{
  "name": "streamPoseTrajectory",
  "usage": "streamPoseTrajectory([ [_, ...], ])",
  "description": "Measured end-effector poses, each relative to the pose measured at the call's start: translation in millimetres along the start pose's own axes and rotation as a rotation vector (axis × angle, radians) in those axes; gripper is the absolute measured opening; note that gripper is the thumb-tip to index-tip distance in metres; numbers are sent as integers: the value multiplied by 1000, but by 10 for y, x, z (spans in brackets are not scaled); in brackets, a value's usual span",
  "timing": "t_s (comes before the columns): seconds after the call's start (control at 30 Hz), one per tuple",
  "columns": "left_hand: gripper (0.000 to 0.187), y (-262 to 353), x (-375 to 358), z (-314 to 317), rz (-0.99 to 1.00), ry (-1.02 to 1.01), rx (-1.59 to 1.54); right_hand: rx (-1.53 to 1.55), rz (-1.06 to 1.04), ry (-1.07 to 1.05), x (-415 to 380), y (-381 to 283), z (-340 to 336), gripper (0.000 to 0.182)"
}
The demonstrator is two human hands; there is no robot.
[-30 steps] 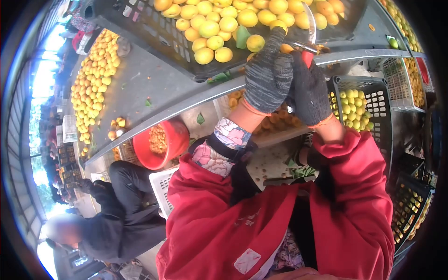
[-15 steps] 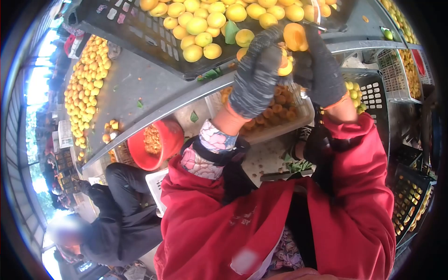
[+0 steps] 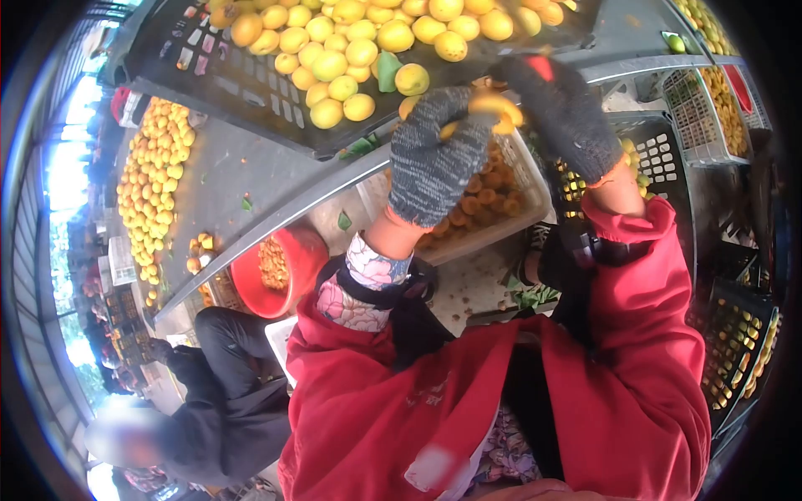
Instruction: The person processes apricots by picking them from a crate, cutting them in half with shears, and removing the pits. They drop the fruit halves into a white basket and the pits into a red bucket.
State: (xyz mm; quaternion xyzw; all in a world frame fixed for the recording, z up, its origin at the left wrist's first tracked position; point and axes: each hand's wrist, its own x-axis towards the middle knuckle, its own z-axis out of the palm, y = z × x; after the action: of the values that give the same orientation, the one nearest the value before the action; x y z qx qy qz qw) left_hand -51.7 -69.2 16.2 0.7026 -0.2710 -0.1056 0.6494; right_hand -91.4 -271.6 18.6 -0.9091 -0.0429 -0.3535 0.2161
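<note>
My left hand [image 3: 436, 154], in a grey knit glove, holds a split yellow-orange apricot [image 3: 489, 110] at its fingertips. Just to its right my right hand [image 3: 561, 108], in a darker glove, is closed around a red-handled knife [image 3: 541, 67] whose blade is hidden. Both hands hover over a clear bin of apricot halves [image 3: 493, 196]. Behind them a black crate [image 3: 251, 79] on the grey table holds many whole yellow apricots [image 3: 351, 50].
A red bucket of pits [image 3: 276, 267] stands below the table edge at left. A long heap of apricots [image 3: 154, 179] lies on the table's left side. Black baskets of fruit [image 3: 660, 159] stand on the right. Another person in dark clothes [image 3: 209, 401] crouches at lower left.
Both hands have come down from the crate's edge to over the clear bin. The apricot, cut a second ago, is now split open between my fingers.
</note>
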Motion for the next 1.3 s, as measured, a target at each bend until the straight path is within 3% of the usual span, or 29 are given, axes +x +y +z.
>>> streamPoseTrajectory([
  [0.1, 19, -93, -72, 145, -76, -118, 98, -180, 191, -13, 142, -15, -432, 20],
  [0.13, 17, -90, -83, 217, -141, -178, 105, 540, 560, 158, 97, 136, -440, 16],
  [0.17, 17, -475, -84, 312, -85, -290, 174, 1275, 900, 333, 47, 288, -448, 16],
  [0.2, 25, -827, -114, 440, -377, -373, 130, 1152, 920, 380, 141, 61, -532, 14],
  [0.27, 27, -1469, -136, 613, -273, -528, 556, 902, 945, 466, 467, -585, -754, 16],
  [0.33, 35, -2080, -135, 812, -195, -675, 957, 861, 905, 362, 337, -422, -593, 19],
  [0.4, 39, -2400, -178, 893, -324, -644, 921, 794, 898, 281, 283, -326, -533, 24],
  [0.53, 42, -2978, -221, 1038, -573, -640, 983, 941, 1018, 362, 412, -263, -744, 20],
  [0.67, 42, -3053, -231, 1089, -705, -690, 979, 1081, 1127, 443, 500, -202, -862, 18],
  [0.77, 40, -3253, -315, 1071, -618, -700, 948, 1080, 1141, 471, 518, -206, -847, 18],
  [0.87, 36, -3504, -307, 1018, -57, -886, 1295, 951, 1085, 455, 498, -217, -751, 19],
  [0.9, 35, -3562, -288, 997, -59, -999, 1321, 909, 1062, 451, 497, -228, -749, 19],
  [0.97, 33, -2836, 1, 797, -65, -1224, 1368, 919, 1076, 471, 506, -260, -781, 19],
  [1.07, 34, -2820, 0, 426, -190, -908, 983, 998, 1136, 455, 502, -236, -857, 20],
  [1.3, 38, -3127, -28, -173, -345, -442, 921, 884, 1116, 408, 484, -274, -802, 21],
])
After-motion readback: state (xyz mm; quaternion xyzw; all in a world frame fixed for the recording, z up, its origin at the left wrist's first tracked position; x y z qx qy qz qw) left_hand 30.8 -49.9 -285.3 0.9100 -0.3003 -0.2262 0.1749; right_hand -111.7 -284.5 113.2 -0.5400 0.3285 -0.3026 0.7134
